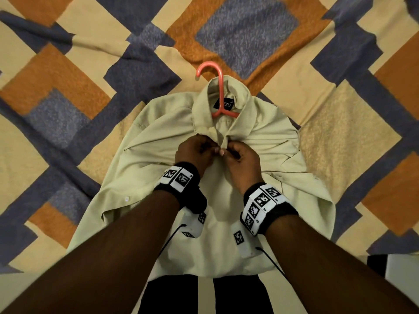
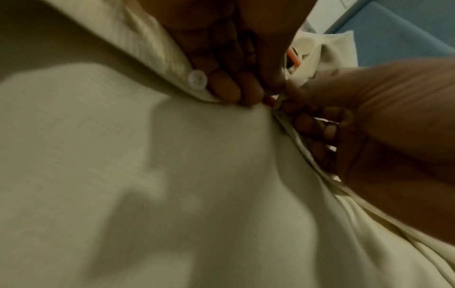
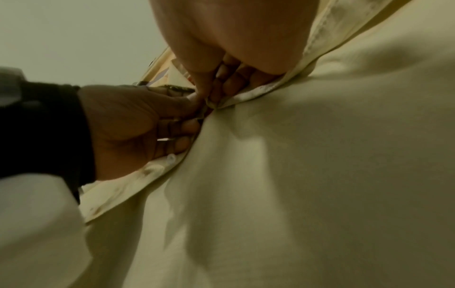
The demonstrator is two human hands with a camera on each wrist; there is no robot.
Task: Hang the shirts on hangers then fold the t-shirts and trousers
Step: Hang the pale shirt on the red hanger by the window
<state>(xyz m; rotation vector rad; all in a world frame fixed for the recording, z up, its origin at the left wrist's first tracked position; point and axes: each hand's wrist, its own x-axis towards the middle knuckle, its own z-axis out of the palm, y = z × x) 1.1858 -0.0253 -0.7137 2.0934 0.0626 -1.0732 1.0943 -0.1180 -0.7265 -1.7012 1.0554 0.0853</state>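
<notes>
We are pinching the soft, floppy shirt (image 1: pixel 217 200) edges below the collar, left hand (image 1: pixel 195 152) at 9, right hand (image 1: pixel 241 155) at 3 o'clock.

I see open bedspread (image 1: pixel 68 53) left, right and beyond the shirt (image 1: pixel 158 137). My hands (image 1: pixel 195 152) crowd its collar, and the hanger (image 1: pixel 218 87) hook sticks out just past it.

Under me spreads a patchwork bedspread (image 1: pixel 226 30) in orange, cream and slate-blue blocks, creased toward ten o'clock. At five o'clock a pale floor strip (image 1: pixel 396 266) shows. Light is dim and warm.
</notes>
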